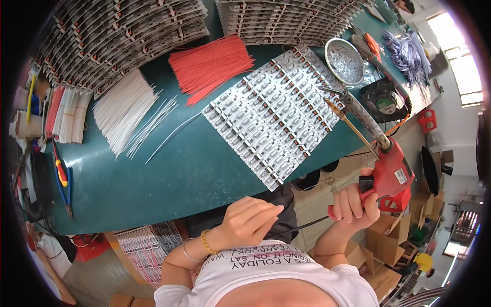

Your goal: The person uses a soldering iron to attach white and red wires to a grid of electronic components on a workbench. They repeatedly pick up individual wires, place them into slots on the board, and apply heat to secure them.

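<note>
In my right hand (355,204) is a red soldering gun (391,171), its long metal barrel pointing up and left toward the panel. My fingers wrap round its handle near the black trigger. The tip hovers over or beside the right side of a silvery board panel (271,115) with rows of small parts; whether it touches I cannot tell. My left hand (250,220) hangs in front of my chest, below the table edge, its fingers curled together. Anything between its fingertips is hidden. A single white wire (174,135) lies at the panel's left corner.
Red wires (209,64) and white wires (125,107) lie in bundles left of the panel. Tall stacks of similar panels (123,30) line the back. A metal bowl (345,61) and a black fan (383,100) stand at right. Cutters (62,179) lie at far left.
</note>
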Available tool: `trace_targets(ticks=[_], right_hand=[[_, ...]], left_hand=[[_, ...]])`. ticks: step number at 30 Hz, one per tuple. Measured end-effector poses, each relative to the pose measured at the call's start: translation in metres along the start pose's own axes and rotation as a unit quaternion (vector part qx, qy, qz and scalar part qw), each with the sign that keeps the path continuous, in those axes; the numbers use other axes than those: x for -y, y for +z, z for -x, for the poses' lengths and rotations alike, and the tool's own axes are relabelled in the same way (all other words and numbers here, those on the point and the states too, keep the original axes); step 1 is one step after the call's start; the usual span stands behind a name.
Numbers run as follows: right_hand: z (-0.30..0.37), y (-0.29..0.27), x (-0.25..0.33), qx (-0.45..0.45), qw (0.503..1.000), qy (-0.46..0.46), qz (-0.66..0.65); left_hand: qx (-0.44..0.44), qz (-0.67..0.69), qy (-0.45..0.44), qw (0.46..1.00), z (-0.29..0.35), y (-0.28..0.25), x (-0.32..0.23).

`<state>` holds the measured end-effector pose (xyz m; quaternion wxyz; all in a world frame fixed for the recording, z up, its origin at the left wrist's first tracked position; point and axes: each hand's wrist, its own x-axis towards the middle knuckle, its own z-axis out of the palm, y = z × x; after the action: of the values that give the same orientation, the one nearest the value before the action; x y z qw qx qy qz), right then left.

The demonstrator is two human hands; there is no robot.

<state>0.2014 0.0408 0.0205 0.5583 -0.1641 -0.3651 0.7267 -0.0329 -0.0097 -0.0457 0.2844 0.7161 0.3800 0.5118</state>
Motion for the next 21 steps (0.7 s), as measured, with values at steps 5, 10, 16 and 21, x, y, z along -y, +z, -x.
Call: trace_targets(ticks=[5, 10, 16, 21], right_hand=[[-0.001, -0.001, 0.004, 0.006, 0.999, -0.017, 0.035], [0.0, -0.002, 0.013, 0.024, 0.996, -0.036, 0.081], [0.004, 0.004, 0.043, -0.059, 0.97, -0.093, 0.219], [0.007, -0.03, 0.182, -0.272, 0.77, -0.283, 0.503]], left_hand=[[0.14, 0.068, -0.045, 0.987, 0.005, 0.007, 0.0], [0.232, 0.105, -0.05, 0.966, 0.011, 0.043, 0.004], [0.23, 0.103, 0.02, 0.967, 0.028, 0.08, 0.018], [0.114, 0.021, 0.075, 0.99, 0.023, 0.07, 0.021]])
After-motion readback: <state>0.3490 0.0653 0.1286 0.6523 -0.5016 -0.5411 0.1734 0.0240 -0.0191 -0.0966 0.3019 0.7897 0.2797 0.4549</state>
